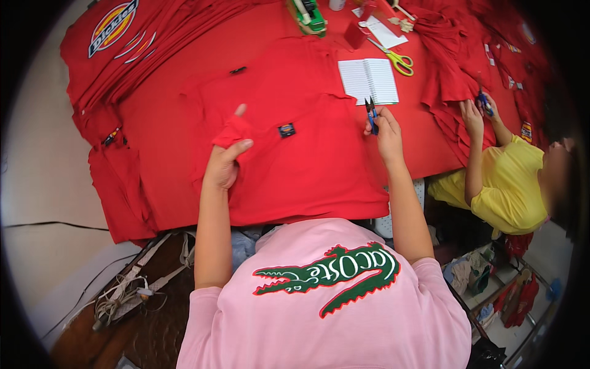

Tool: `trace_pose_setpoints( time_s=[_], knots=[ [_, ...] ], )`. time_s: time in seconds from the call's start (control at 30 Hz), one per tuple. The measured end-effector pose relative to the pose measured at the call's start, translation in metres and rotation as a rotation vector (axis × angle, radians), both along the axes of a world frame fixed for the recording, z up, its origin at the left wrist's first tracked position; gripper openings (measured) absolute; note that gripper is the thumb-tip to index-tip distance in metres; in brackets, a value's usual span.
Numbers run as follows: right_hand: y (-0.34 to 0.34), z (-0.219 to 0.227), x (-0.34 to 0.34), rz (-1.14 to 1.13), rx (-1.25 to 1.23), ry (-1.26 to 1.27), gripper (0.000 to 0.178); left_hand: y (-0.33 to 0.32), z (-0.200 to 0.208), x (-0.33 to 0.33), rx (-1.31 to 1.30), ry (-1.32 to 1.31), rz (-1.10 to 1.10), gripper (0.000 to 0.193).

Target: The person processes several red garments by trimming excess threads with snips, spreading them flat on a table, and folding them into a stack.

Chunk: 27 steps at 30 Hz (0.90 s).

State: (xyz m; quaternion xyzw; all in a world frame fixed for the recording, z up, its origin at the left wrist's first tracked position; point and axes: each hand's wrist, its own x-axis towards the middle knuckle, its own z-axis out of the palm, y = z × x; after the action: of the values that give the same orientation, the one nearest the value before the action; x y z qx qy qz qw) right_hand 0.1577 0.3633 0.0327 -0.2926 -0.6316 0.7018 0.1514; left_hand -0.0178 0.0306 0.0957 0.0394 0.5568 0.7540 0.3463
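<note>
A red T-shirt with a small dark neck label lies spread in front of me, its lower edge near my body. My left hand is at its left side with the sleeve cloth gathered in it. The thumb sticks out, one fingertip shows past the cloth, and the fabric hides the other fingers. In my right hand I grip small thread snips with blue handles, dark blades pointing away from me. The snips are just beyond the shirt's right side, below a spiral notebook.
Yellow-handled scissors lie beyond the notebook. A green tool stands at the far edge. Red garments are piled left and right. A co-worker in yellow works at right with blue-handled snips. Cables hang at lower left.
</note>
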Motion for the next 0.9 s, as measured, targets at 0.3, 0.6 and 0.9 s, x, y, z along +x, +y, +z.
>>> trace_pose_setpoints(
  time_s=[0.3,0.6,0.9],
  knots=[
    [-0.052,0.019,-0.053,-0.052,0.653,-0.371,0.035,-0.032,0.0,-0.016,-0.069,0.058,-0.116,0.066],
    [-0.019,-0.02,-0.04,-0.106,0.371,-0.222,0.011,-0.103,-0.022,-0.051,0.066,-0.207,0.168,0.033],
    [-0.031,0.046,-0.053,-0.166,-0.009,-0.107,0.008,-0.102,-0.033,-0.066,0.092,-0.286,0.175,0.038]
  ],
)
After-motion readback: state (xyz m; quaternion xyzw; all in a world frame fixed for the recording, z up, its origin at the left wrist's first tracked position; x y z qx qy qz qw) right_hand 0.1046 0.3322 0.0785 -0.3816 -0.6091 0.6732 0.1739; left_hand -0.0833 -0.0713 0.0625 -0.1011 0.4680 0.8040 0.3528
